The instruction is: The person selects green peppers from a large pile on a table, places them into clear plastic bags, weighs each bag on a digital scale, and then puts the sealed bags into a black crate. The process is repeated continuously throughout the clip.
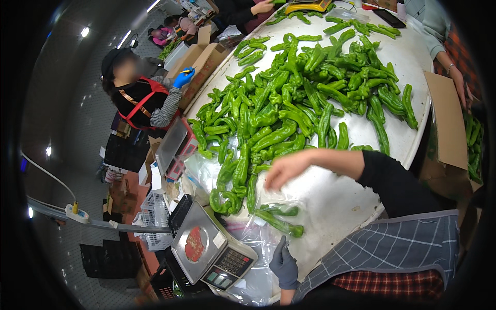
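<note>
A grey glove covers my left hand (285,263), whose fingertips pinch the edge of a clear plastic bag (267,240) at the lower middle. Inside the bag lie a few long green peppers (285,224). My right hand (286,170), bare and blurred, hangs above the bag beside the big heap of green peppers (271,112), holding nothing that I can see. To the left of the bag stands a digital scale (213,248) with a steel pan and a red patch on it.
More clear bags (203,166) lie beside a red scale (182,151). A cardboard box (445,120) of peppers stands at the right, near a person's hand (461,85). Another person in a red apron (145,100) stands at the left. A yellow scale (308,7) and phone (389,18) lie at the far end.
</note>
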A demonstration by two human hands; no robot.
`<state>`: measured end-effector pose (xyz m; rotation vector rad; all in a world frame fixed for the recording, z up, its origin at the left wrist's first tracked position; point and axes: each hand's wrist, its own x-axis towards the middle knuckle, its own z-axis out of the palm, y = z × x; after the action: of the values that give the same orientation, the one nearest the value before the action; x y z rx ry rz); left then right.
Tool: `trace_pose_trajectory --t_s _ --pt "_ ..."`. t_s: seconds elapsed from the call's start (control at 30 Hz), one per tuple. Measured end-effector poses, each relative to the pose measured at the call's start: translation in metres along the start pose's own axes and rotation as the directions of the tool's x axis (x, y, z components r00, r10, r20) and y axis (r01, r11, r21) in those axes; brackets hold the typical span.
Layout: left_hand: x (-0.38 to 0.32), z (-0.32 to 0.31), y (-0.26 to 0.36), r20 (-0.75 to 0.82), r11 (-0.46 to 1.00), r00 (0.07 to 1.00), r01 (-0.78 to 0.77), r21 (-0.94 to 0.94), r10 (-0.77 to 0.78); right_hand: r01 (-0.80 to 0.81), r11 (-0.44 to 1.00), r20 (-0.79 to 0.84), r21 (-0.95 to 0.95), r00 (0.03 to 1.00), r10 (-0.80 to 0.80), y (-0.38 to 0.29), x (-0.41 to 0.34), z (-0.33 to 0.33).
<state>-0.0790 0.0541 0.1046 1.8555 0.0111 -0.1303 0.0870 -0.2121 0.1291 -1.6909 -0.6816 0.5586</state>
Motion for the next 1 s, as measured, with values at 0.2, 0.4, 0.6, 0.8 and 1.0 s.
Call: trace_pose_trajectory --t_s 0.2,0.4,0.6,0.8,1.0 --pt "0.012 0.001 -0.005 0.059 1.0 0.998 0.015 0.0 -0.015 -0.523 0.773 -0.91 -0.36 0.379 -0.167 0.09 0.048 -0.11" --pt "0.011 -0.001 -0.007 0.034 1.0 0.999 0.023 0.006 -0.023 -0.789 0.47 -0.895 -0.397 0.446 -0.007 0.077 0.059 -0.097" --pt "0.006 0.0 -0.007 0.047 1.0 0.999 0.007 -0.004 -0.007 -0.19 0.978 -0.883 -0.092 0.47 0.008 0.057 0.001 -0.082" --pt "0.004 0.007 -0.005 0.093 1.0 0.995 -0.019 0.018 0.017 0.598 0.609 -0.751 0.521 0.66 -0.005 0.001 -0.063 -0.028" --pt "-0.003 0.008 -0.004 0.142 0.993 0.987 -0.082 0.082 0.069 0.67 0.601 -0.635 0.436 0.702 -0.322 -0.015 -0.09 0.013"
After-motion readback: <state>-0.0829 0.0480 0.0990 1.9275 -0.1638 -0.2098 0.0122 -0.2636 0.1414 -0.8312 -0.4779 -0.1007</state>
